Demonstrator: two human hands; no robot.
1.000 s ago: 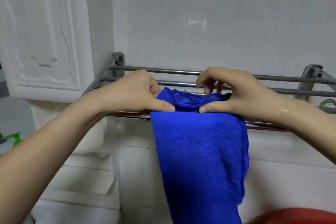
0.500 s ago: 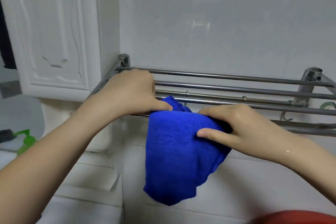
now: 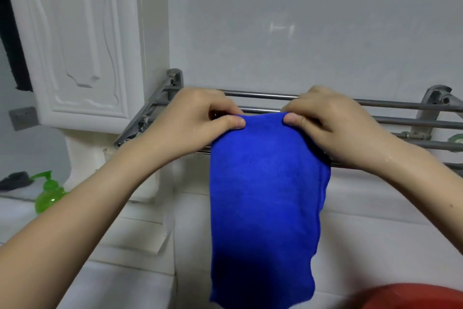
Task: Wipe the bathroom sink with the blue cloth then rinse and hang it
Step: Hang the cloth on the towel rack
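Note:
The blue cloth [image 3: 263, 203] hangs in a long flat sheet in front of the metal towel rack [image 3: 400, 120] on the white tiled wall. My left hand [image 3: 193, 120] pinches its top left corner between thumb and curled fingers. My right hand [image 3: 335, 125] pinches the top right corner the same way. Both hands hold the top edge at the level of the rack's bars. The rack's front bar passes behind the cloth. The sink is out of view.
A white cabinet [image 3: 75, 45] hangs at the left, touching the rack's left bracket. A green pump bottle [image 3: 48, 193] stands at the lower left. A red rounded object [image 3: 406, 296] fills the bottom right corner. A suction hook [image 3: 457, 138] sits at the far right.
The cloth was bunched against the rack half a second ago; now both hands hold it by the top corners and it hangs spread and longer. The right hand rose from the cloth's front to its top edge.

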